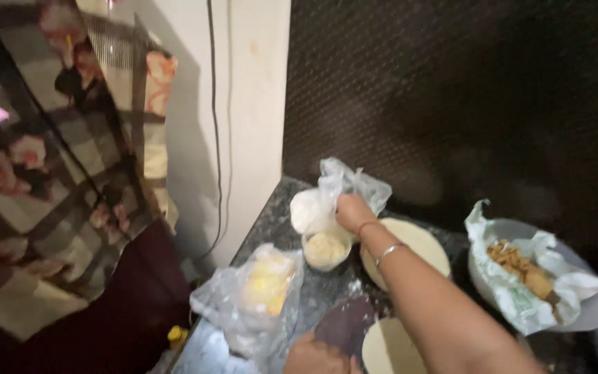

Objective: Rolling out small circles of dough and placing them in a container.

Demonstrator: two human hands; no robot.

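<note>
My right hand (352,211) reaches to the far corner of the dark counter and grips a clear plastic bag (344,181) that holds white flour (308,211). Bangles sit on that wrist. Just below the bag stands a small bowl (325,251) of pale flour. A round flat piece of dough (420,244) lies to the right of my forearm. My left hand (316,358) is at the bottom edge, only partly in view, touching a dark round thing (344,324). A second pale dough disc (387,348) lies beside it.
A crumpled clear bag with something yellow (264,285) lies at the counter's left edge. On the right, a plate (593,312) holds white paper with fried brown snacks (517,266). A yellow-capped bottle (176,336) stands below the counter. A floral curtain (43,159) hangs left.
</note>
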